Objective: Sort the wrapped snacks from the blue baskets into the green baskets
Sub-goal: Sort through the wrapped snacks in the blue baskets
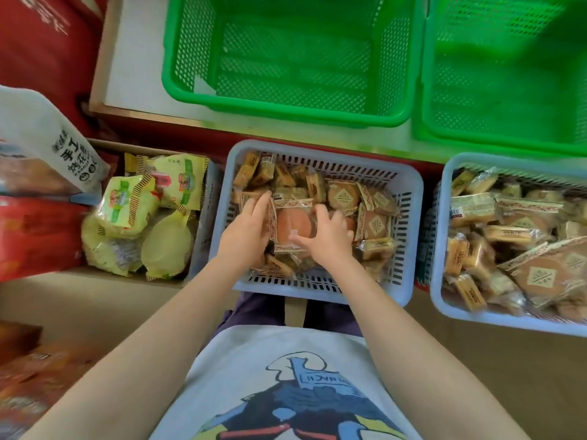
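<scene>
A blue basket [409, 198] in front of me is full of wrapped brown snacks. Both my hands are inside it, around a large round orange-brown cake in clear wrap [293, 222]. My left hand [251, 225] holds the cake's left edge, its fingers laid along the wrapper. My right hand [327, 233] curls over the cake's right side, thumb on the wrapper. A second blue basket [444, 198] of similar snacks stands at the right. Two green baskets sit on the shelf beyond, one at centre [171, 74] and one at right [422, 122]; both hold nothing visible.
A cardboard box [203, 198] of yellow-wrapped cakes sits left of the centre blue basket. Red cartons [41, 42] and a white snack bag [47, 144] stand at the far left. The green baskets rest on a white shelf [136, 65] with a wooden edge.
</scene>
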Motion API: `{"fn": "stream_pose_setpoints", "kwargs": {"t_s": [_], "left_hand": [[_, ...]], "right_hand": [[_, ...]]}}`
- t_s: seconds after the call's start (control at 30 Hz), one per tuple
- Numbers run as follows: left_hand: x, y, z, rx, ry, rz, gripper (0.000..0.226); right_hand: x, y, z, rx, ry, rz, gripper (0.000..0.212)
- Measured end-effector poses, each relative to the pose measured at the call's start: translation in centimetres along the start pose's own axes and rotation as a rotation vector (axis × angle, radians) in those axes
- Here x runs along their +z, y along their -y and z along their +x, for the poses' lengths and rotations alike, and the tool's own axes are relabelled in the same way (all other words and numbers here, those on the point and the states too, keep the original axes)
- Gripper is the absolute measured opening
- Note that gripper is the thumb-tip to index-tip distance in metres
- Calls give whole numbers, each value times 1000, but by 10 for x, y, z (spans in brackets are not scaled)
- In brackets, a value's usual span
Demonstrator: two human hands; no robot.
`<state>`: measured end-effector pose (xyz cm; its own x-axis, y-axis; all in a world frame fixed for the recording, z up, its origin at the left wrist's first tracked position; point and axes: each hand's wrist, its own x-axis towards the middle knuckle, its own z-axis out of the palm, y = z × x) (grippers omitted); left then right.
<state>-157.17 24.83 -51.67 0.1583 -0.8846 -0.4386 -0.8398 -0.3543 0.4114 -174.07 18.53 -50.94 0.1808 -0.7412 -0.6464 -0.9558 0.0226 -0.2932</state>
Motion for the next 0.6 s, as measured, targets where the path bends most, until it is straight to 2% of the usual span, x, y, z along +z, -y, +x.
{"fn": "stream_pose_setpoints", "kwargs": {"t_s": [0.13, 0.23, 0.3, 0.43, 0.53, 0.6], "left_hand": [[-3, -3, 10, -76, -6, 80, 80], [-7, -4, 17, -43, -6, 126, 65], [-8, -5, 19, -10, -30, 137, 57], [-8, -13, 22, 44, -36, 134, 49], [-10, -21, 24, 54, -10, 165, 45], [-12, -25, 25, 53, -16, 169, 45]], "right_hand": [[-3, 1, 17, 2, 158, 96, 101], [-12, -7, 21, -24, 176, 215, 99], [-20, -17, 18, -11, 141, 288, 91], [-34, -43, 13, 67, 59, 404, 60], [-48, -59, 9, 164, -14, 662, 49], [-59, -72, 11, 265, -91, 824, 31]]}}
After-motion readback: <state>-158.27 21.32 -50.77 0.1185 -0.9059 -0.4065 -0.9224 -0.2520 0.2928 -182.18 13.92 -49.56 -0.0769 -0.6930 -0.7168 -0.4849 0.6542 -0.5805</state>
